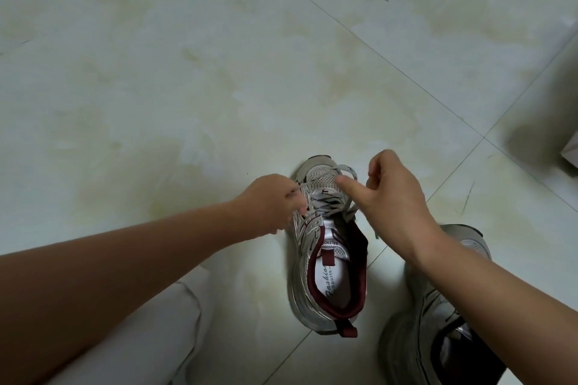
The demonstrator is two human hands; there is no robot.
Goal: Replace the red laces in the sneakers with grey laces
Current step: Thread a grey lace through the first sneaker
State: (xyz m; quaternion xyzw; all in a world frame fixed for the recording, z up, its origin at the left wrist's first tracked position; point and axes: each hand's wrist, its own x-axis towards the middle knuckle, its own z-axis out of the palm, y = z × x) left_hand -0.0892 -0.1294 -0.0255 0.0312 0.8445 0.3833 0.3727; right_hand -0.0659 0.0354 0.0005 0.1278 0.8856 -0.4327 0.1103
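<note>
No red lace was seen in the sneaker [325,259] on the floor [187,72], the grey lace [325,201] was threaded only through the toe-end eyelets, its ends pinched in the left hand [275,200] and right hand [397,194], with upper eyelets left

A single head-worn camera looks steeply down from above at the pale glossy tiled floor [219,72]. It sits close, within arm's reach. Forward is toward the frame's top.

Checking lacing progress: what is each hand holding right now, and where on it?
Left hand pinches the grey lace on a strand left of the sneaker. Right hand holds the lace's looped strand over the toe.
</note>
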